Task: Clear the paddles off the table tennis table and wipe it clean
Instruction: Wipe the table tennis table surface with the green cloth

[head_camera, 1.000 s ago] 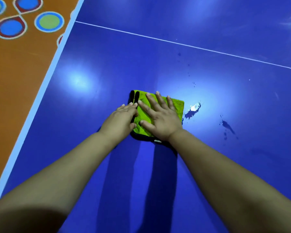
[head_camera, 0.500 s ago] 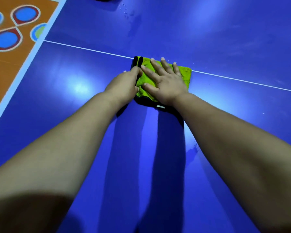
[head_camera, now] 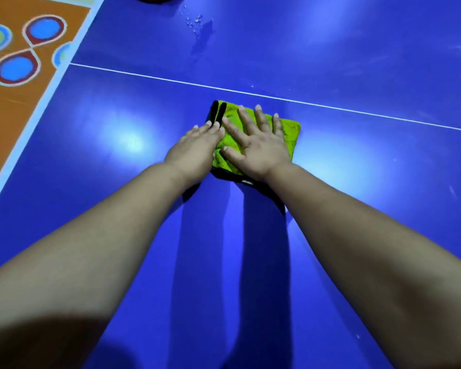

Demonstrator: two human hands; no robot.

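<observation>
Near the counter's white line (head_camera: pixel 277 97), the green cloth (head_camera: pixel 290 131) has been drawn back; left hand (head_camera: pixel 196 149) and right hand (head_camera: pixel 260 149) are pressed flat, gripping nothing, and droplets (head_camera: pixel 194 21) beyond remain unwiped.

Lime-green cloth (head_camera: pixel 290 131) (black-edged) on blue table (head_camera: pixel 357 182) — white line (head_camera: pixel 144 74), orange floor (head_camera: pixel 8 110).

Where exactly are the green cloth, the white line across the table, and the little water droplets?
green cloth (head_camera: pixel 290 134): head view, on its bare right part beside the fingers.
white line (head_camera: pixel 155 77): head view, on its left stretch.
water droplets (head_camera: pixel 194 21): head view, on the cluster near the top edge.
</observation>
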